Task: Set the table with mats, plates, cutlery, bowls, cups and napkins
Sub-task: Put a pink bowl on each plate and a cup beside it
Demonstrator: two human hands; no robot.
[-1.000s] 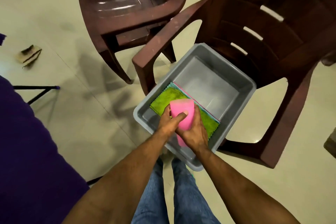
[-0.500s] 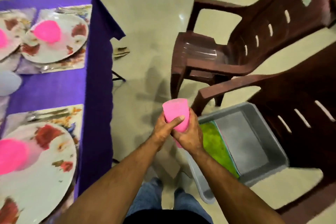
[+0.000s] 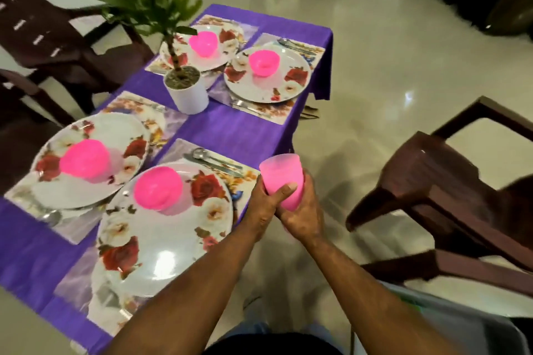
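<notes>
Four floral plates sit on patterned mats across the purple tablecloth (image 3: 230, 130), each carrying a pink bowl; no writing or brand can be read anywhere. At left, one plate (image 3: 86, 158) holds a bowl (image 3: 85, 161). Lower centre, the nearest plate (image 3: 161, 239) holds another bowl (image 3: 158, 187), with a spoon and what looks like a knife (image 3: 213, 163) beside it, somewhat blurred. A potted plant (image 3: 186, 88) stands mid-table, partly hiding the far plates. Right of centre, the left hand (image 3: 264, 210) and right hand (image 3: 302, 216) both grasp a pink cup (image 3: 284, 179), upright, just off the table's edge. Brown plastic chairs (image 3: 450, 187) stand right.
</notes>
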